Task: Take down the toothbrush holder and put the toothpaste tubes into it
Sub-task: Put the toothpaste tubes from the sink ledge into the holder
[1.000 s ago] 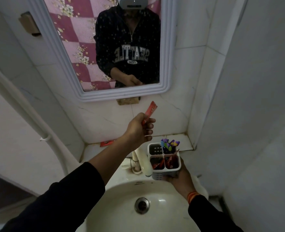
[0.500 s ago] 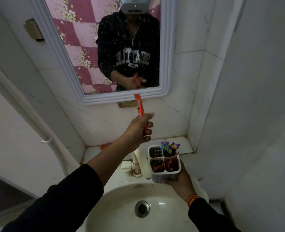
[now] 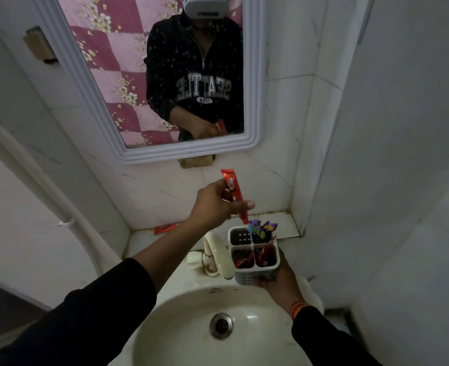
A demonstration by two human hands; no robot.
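Observation:
My left hand (image 3: 214,204) grips a red toothpaste tube (image 3: 233,192), held nearly upright with its cap end pointing down, just above the holder's far left compartment. The white four-compartment toothbrush holder (image 3: 255,270) rests in my right hand (image 3: 278,280) above the sink's back edge. Colourful toothbrush heads (image 3: 261,228) stick out of its far right compartment. Red tubes (image 3: 244,258) lie in the two near compartments. The far left compartment holds nothing visible.
A white sink (image 3: 181,336) with a metal drain (image 3: 221,325) lies below, its tap (image 3: 216,256) just left of the holder. A red packet (image 3: 165,227) lies on the tiled ledge. A mirror (image 3: 165,75) hangs above; a pipe (image 3: 46,194) runs down the left wall.
My left hand has come down and toward the holder, turning the tube from pointing up at the mirror to cap-down over the holder. My right hand has kept the holder nearly still.

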